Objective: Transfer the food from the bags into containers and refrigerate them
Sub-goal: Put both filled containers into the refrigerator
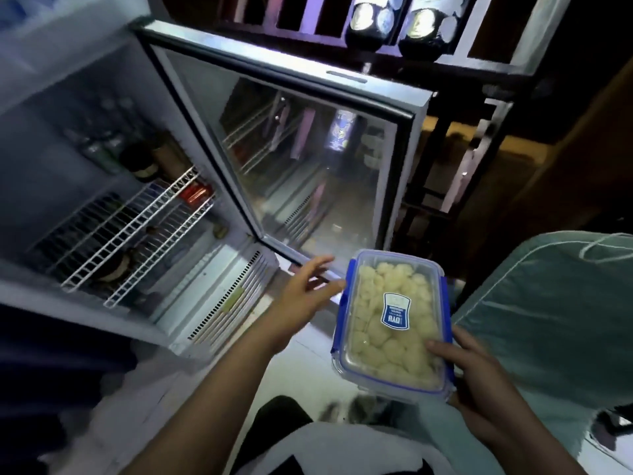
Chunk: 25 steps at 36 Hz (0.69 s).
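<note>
A clear plastic container (394,323) with blue lid clips and a blue sticker is full of pale round food pieces. My right hand (479,382) grips its near right corner, thumb on the lid. My left hand (301,296) hovers with fingers spread just left of the container, near the bottom edge of the fridge door, holding nothing. The small fridge (102,200) stands wide open on the left, its white wire shelves (137,234) showing, with a red can (197,193) and dark bottles inside.
The fridge's glass door (308,159) is swung out in the middle of the view. A dark shelf unit with bottles (411,25) stands behind it. A pale green cushion (555,320) lies on the right. White floor shows below the door.
</note>
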Each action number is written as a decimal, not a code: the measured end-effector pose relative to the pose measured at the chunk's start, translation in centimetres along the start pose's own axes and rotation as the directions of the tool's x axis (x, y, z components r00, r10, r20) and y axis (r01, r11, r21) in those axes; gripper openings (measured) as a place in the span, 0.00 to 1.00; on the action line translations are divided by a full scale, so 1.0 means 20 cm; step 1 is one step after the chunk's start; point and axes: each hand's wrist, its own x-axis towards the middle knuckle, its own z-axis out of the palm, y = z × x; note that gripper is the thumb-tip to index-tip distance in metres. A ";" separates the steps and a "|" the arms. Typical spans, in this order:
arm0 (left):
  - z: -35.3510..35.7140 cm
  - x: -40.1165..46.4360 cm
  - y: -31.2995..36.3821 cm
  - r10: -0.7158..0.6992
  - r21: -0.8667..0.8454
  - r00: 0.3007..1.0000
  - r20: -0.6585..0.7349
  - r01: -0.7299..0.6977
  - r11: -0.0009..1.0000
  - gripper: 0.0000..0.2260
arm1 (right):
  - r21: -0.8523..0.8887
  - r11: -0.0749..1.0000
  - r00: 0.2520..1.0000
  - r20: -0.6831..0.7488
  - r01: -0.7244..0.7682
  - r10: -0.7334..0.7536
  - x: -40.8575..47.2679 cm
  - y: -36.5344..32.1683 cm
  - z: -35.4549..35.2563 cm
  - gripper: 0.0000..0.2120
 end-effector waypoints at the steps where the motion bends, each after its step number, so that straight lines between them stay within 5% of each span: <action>1: -0.05 -0.09 -0.06 -0.044 -0.037 0.999 0.013 0.044 0.998 0.21 | -0.031 0.999 0.999 0.035 -0.013 0.014 0.04 0.00 0.05 0.33; 11: -0.57 -0.56 -0.24 -0.107 -0.329 0.970 -0.220 0.030 0.944 0.30 | -0.292 0.954 0.924 0.341 -0.072 0.174 0.37 0.00 0.84 0.24; 17: -0.88 -0.51 -0.25 -0.136 -0.403 0.879 -0.458 -0.068 0.913 0.35 | -0.388 0.922 0.876 0.441 -0.010 0.195 0.51 -0.06 1.39 0.23; 25: -1.26 -0.34 -0.31 -0.149 -0.467 0.772 -0.618 -0.208 0.859 0.29 | -0.370 0.914 0.840 0.538 0.167 0.065 0.69 -0.06 1.93 0.31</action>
